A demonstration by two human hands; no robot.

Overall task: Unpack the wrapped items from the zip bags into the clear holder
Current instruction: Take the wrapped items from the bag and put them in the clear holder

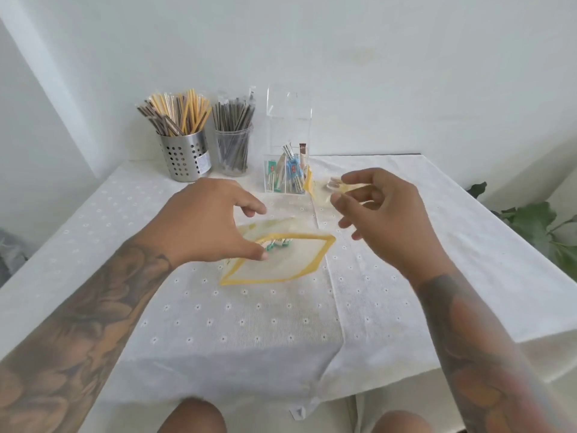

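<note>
On the counter [390,292], under a white eyelet cloth, a yellow-edged zip bag [281,260] lies in the middle with its mouth spread wide; a few green-and-white wrapped items [278,243] show inside, near its far edge. The left hand [203,220] hovers over the bag's left side, fingers loosely curved and spread — its thumb tip is at the bag's rim, but whether it actually pinches the plastic cannot be told. The right hand [384,210] is raised to the right of the bag, fingers loosely curled and parted, with nothing clearly in them; a second, crumpled zip bag [324,189] lies just behind it, partly hidden by the fingers, so contact cannot be judged. The clear holder [287,170] stands toward the back, just left of that second bag; green, blue and brown wrapped packets stand upright in its lower compartments. Further left, a perforated metal cup [187,156] and a clear cup [233,151] hold wrapped straws; green leaves [530,220] show at the right edge.
</note>
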